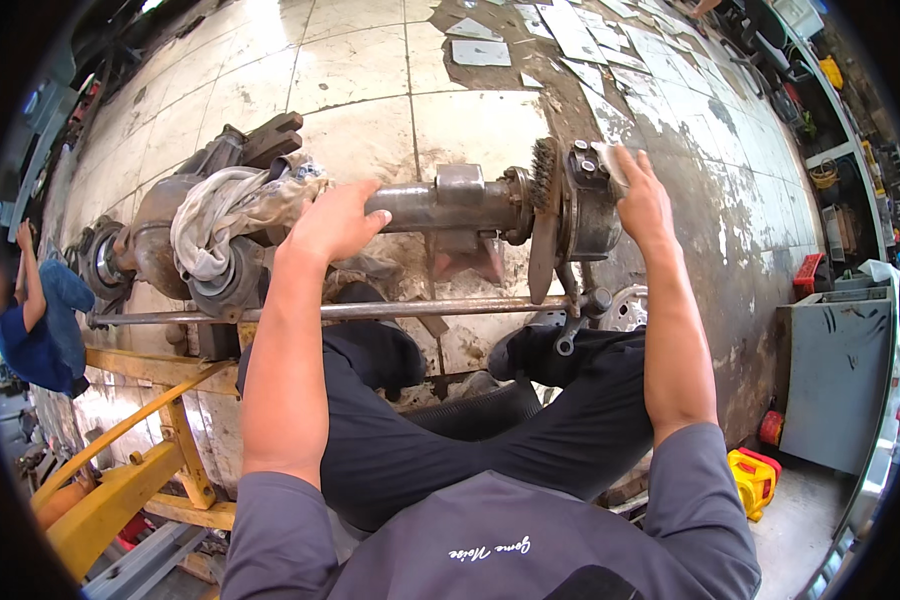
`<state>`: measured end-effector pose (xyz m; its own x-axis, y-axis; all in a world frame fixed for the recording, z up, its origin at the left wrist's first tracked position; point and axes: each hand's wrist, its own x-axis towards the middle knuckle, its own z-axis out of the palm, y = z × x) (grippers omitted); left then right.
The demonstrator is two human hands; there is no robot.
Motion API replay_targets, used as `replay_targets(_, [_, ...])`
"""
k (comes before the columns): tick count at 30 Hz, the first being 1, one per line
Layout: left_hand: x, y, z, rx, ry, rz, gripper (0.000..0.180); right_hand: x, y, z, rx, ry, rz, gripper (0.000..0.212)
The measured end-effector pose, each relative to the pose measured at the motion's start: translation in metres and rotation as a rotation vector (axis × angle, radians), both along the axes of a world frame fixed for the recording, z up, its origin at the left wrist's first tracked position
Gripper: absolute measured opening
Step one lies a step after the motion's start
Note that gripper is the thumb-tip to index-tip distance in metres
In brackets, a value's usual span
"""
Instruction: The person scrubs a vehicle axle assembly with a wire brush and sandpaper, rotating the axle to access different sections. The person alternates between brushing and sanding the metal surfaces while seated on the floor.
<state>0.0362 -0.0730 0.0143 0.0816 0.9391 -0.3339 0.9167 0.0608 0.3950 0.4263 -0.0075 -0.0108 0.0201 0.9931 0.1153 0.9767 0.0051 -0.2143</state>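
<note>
A vehicle axle (410,207) lies across the floor ahead of me. My left hand (335,222) rests on its tube with the thumb apart from the fingers, beside a bunched grey-white rag (220,225) draped over the differential housing (158,235). At the axle's right end, my right hand (644,200) pinches a pale piece of cloth or paper (611,168) against the round hub part (592,222). What looks like a wire brush (544,225) stands upright just left of the hub, bristles up. Closer to my knees runs a long metal rod (420,309) with a jointed end.
A yellow metal frame (130,490) stands at the lower left. Farther left a person in blue (45,320) crouches. Broken tiles (480,52) lie at the far side. To the right are a grey metal cabinet (835,380) and a yellow-red case (754,484).
</note>
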Motion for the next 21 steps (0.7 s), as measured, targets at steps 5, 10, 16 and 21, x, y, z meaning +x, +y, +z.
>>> replay_targets(5, [-0.017, 0.008, 0.000, 0.020, -0.006, 0.027, 0.055, -0.029, -0.020, 0.021, 0.161, 0.173, 0.097, 0.080])
replay_targets(10, [-0.044, 0.021, 0.006, 0.132, -0.050, 0.125, 0.057, -0.096, -0.044, 0.028, 0.203, 0.218, 0.482, 0.079])
replay_targets(16, [-0.061, 0.020, 0.013, 0.181, -0.123, 0.178, 0.059, -0.170, -0.033, -0.019, -0.022, 0.039, 0.590, 0.077])
replay_targets(21, [-0.079, 0.021, 0.008, 0.155, -0.098, 0.180, 0.057, -0.189, -0.029, -0.027, -0.241, -0.188, 0.594, 0.077])
